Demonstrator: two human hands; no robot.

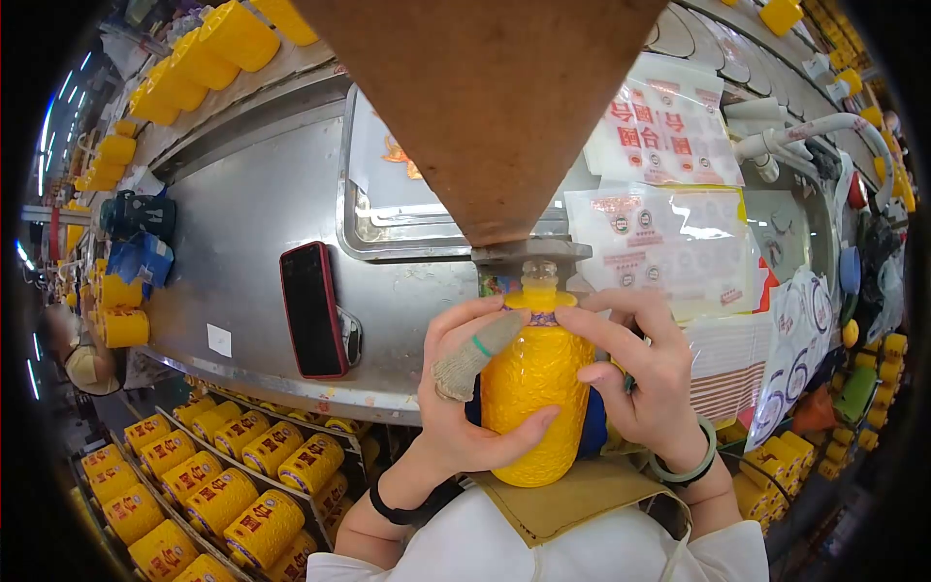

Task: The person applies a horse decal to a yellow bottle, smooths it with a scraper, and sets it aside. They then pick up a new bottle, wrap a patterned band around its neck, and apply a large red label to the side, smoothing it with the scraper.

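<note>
A yellow embossed bottle (536,407) with a clear glass neck stands upright against my body, over a tan apron. A narrow purple patterned band (543,318) circles it just below the neck. My left hand (470,388) grips the bottle's left side, thumb across the front, with a cloth sleeve (475,359) on one finger whose tip presses at the band. From the right, my right hand (645,364) lays its index fingertip on the band and its thumb near the bottle's side; the other fingers are curled.
On the metal table lie a phone (312,310), a metal tray (354,228) and printed label sheets (659,233). Racks of yellow bottles (262,524) stand below left. A brown post-like shape (485,107) blocks the upper middle. A white hose (824,126) curves at right.
</note>
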